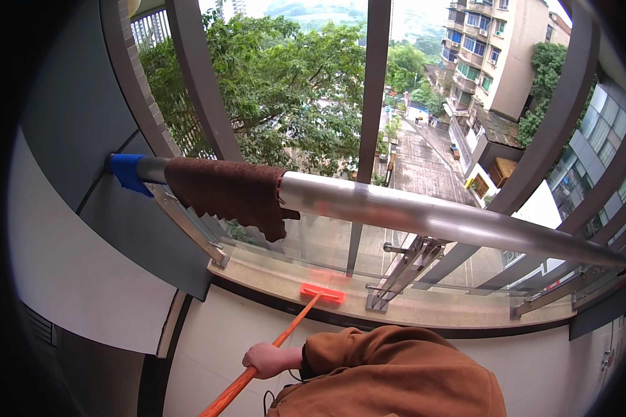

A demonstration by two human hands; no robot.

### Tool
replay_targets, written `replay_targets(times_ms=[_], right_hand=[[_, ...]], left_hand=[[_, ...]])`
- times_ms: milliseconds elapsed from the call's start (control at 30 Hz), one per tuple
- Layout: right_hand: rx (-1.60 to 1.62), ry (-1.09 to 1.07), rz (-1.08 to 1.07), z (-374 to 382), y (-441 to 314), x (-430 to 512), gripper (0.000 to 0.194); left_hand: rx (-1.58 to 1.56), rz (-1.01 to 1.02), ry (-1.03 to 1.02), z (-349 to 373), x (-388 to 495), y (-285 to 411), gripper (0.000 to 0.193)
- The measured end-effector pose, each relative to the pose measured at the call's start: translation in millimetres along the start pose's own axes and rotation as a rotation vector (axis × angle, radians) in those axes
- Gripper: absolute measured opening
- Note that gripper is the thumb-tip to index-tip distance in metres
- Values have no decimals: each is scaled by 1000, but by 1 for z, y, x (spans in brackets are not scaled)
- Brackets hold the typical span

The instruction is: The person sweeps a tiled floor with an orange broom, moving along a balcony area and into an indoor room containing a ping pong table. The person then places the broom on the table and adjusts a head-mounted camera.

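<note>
My right hand (271, 360) grips the orange wood-patterned handle (295, 323) of a long-handled cleaning tool. The handle slants from the bottom edge up to a flat red head (334, 297), which sits at the stone ledge (271, 279) by the foot of the glass panel (334, 245). Whether the head is a brush or a squeegee cannot be made out. A red reflection shows in the glass above it. My right arm, in a brown sleeve (375, 349), reaches across my body. My left hand is out of view.
A round metal handrail (428, 213) crosses before me on metal brackets (404, 273). A brown cloth (224, 190) hangs over it, and a blue cloth (129, 170) wraps its left end. A white panel (94, 266) stands left. Tiled floor (229, 313) lies below.
</note>
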State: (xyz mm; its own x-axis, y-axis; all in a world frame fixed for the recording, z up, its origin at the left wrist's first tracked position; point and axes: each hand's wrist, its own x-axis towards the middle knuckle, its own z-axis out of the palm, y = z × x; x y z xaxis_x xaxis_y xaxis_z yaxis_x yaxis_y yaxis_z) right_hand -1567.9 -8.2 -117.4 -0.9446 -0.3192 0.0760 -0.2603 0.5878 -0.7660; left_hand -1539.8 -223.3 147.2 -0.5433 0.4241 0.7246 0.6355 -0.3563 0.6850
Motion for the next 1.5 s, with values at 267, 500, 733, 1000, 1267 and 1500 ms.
replay_targets(times_ms=[267, 500, 733, 1000, 1267, 1500], right_hand=[[-8, 7, -4, 1, 2, 0, 18], [-29, -8, 5, 2, 4, 4, 17], [-4, 14, 31, -3, 8, 4, 16], [10, 70, 6, -3, 9, 0, 18], [10, 96, -1, 1, 10, -1, 20], [12, 116, 0, 4, 10, -3, 19]], left_hand=[[-60, 24, -63, -5, 1, -5, 14], [-17, -41, -2, -11, -6, -5, 20], [-10, -38, -22, -11, -5, -11, 19], [-56, -25, -66, -8, -1, -11, 17], [-51, -31, -29, -7, -5, -9, 15], [-39, -33, -50, -6, -7, -7, 15]])
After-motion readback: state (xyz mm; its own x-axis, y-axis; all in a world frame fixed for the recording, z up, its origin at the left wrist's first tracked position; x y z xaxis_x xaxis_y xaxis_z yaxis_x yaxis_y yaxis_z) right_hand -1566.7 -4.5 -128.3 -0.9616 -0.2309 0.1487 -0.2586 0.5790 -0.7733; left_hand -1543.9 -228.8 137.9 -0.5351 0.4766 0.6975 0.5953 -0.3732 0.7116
